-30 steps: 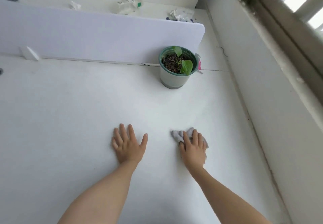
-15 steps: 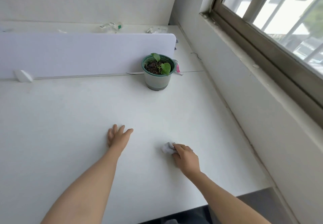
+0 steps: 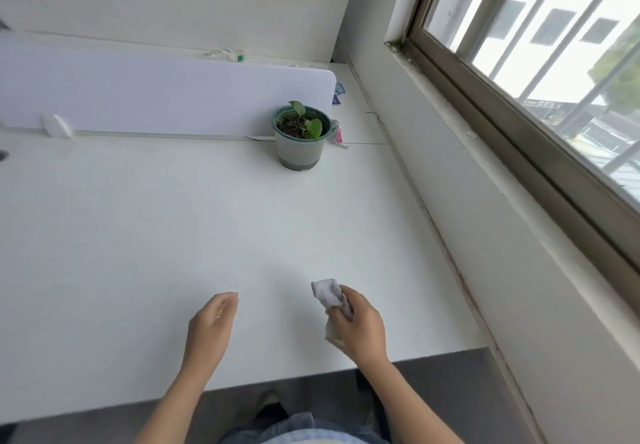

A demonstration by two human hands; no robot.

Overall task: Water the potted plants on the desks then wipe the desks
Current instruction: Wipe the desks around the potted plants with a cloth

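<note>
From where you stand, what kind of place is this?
Probably an office, at a workstation beside a window. A white desk is separated from the next desk by a low divider panel, a small potted plant stands on it, and the right hand holds a cloth.

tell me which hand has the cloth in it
The right hand grips the crumpled grey cloth, nearer the window wall. The left hand holds nothing, its fingers loosely curled.
</note>
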